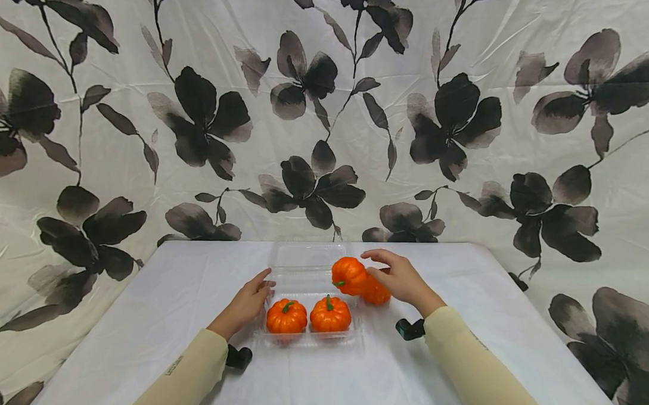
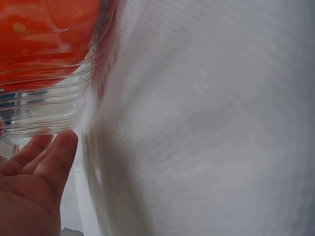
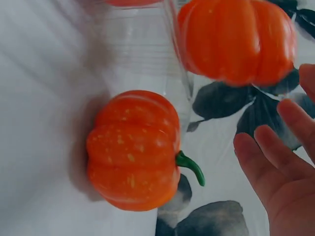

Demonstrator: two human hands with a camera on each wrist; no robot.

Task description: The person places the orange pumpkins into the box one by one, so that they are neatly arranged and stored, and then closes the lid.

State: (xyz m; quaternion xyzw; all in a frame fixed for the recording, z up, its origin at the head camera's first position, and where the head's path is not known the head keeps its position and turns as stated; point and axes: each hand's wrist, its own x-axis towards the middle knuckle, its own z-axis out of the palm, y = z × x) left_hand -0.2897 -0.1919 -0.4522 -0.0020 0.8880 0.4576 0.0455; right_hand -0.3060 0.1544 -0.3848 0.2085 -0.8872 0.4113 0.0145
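Observation:
A clear plastic container [image 1: 355, 330] with its lid [image 1: 309, 257] folded back lies on the white table. Inside its front part sit two small orange pumpkins, a left pumpkin [image 1: 286, 316] and a right pumpkin [image 1: 330, 314], both with green stems. My left hand [image 1: 250, 299] rests at the container's left side, its fingertips touching the ribbed wall in the left wrist view. A third pumpkin [image 3: 238, 42], tilted, is at the container's back right. Beside the container lies a fourth pumpkin [image 3: 135, 150]. My right hand [image 1: 399, 281] is near these two, fingers spread and apart from both in the right wrist view.
The table [image 1: 431, 379] is covered in white cloth. Behind it hangs a pale cloth [image 1: 380, 145] printed with dark flowers. Black wrist devices, one on the left arm [image 1: 238, 358] and one on the right [image 1: 409, 329], stick out near the sleeves.

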